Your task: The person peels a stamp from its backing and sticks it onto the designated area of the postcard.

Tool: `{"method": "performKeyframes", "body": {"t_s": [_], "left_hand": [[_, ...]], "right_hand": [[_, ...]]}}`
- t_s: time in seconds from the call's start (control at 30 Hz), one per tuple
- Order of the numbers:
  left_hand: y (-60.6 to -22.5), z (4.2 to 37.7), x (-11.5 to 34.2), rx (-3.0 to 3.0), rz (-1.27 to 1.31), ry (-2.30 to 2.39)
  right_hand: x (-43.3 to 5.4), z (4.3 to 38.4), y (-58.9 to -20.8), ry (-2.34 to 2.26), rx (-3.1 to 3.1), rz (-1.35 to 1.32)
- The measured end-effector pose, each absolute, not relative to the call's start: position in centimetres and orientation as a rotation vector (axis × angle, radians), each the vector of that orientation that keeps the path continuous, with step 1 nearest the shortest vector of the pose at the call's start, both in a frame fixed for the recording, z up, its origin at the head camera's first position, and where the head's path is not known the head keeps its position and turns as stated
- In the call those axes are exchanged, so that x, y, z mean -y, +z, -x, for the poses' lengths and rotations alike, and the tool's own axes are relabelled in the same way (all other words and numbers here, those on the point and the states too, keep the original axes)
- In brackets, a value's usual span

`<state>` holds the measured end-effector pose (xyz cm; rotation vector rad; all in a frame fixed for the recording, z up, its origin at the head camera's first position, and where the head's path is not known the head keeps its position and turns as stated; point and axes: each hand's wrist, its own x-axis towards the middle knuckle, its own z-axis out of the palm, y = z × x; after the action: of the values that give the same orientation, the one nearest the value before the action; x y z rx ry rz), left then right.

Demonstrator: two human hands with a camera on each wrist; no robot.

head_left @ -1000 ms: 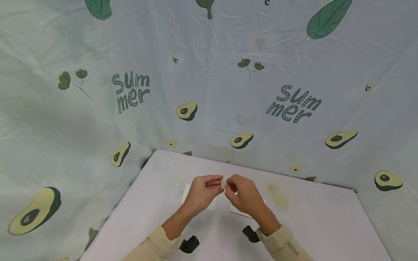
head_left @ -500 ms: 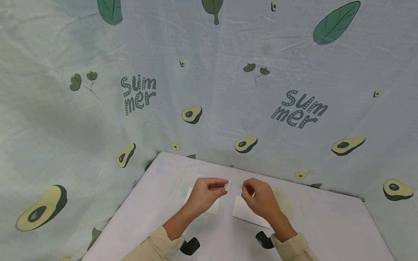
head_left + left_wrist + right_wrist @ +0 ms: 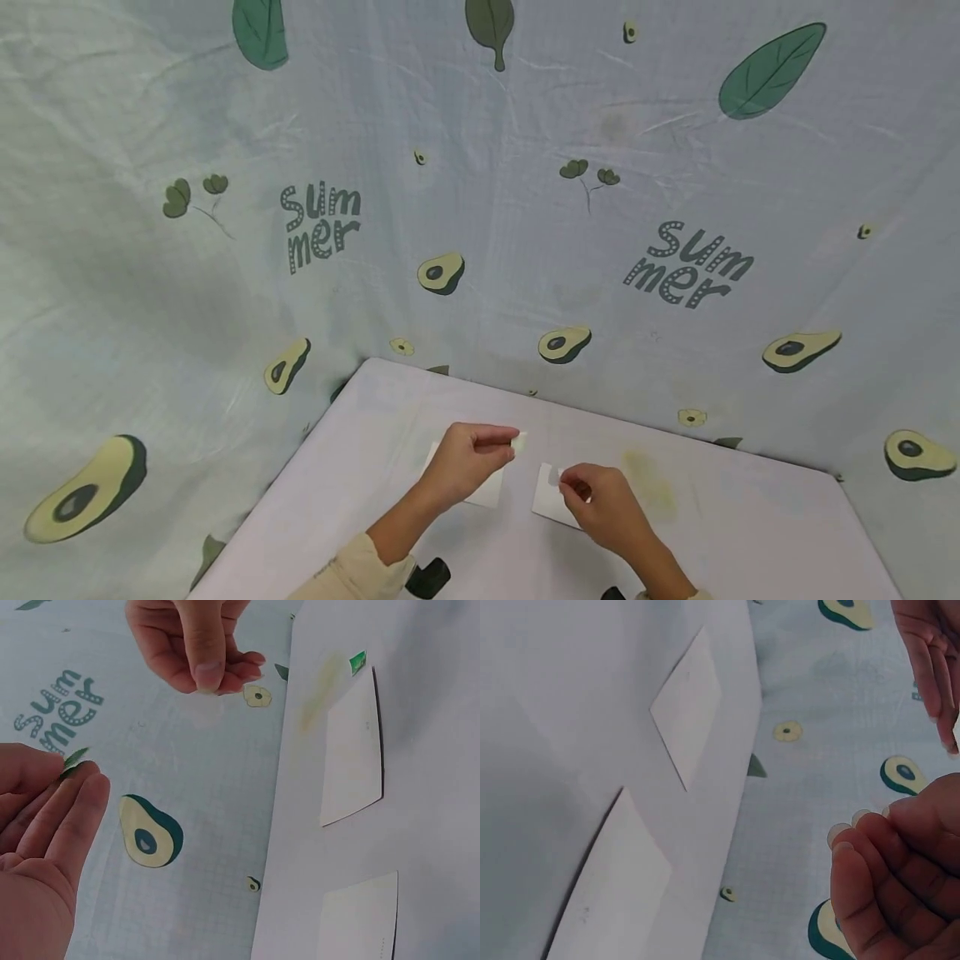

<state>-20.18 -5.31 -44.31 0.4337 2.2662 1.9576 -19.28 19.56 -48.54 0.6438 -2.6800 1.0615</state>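
Observation:
My left hand [image 3: 459, 462] pinches a small thin piece [image 3: 519, 442] between thumb and fingers; it looks pale in the head view and green in the left wrist view. Lower and to the right, my right hand [image 3: 611, 506] has thumb and fingertips together on a small see-through piece of film [image 3: 554, 476], faint in the left wrist view. The two hands are apart. Below my left hand lies one white card [image 3: 487, 492], partly covered by it. A second white card [image 3: 549, 502] lies under my right hand, which hides its right part.
In the left wrist view, a small green square [image 3: 358, 662] lies by the end of one card. The pale table [image 3: 405, 396] carries a yellowish stain. Behind it hangs a cloth [image 3: 495, 317] printed with avocados and leaves.
The hands were together at the small piece; my right hand has since moved away to the right and down with the film. The left keeps its pinch.

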Motion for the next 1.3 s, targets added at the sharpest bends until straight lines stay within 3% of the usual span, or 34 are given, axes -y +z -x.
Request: {"method": "performKeyframes", "body": {"t_s": [0.47, 1.3], "left_hand": [[-45.5, 19.6, 6.0, -2.257, -0.348, 1.928], [-45.7, 22.3, 6.9, -2.400, -0.462, 1.962]], "right_hand": [[-19.5, 16.6, -50.2, 1.183, 2.871, -0.811], [-17.1, 18.5, -48.7, 1.197, 2.676, -0.867]]}}
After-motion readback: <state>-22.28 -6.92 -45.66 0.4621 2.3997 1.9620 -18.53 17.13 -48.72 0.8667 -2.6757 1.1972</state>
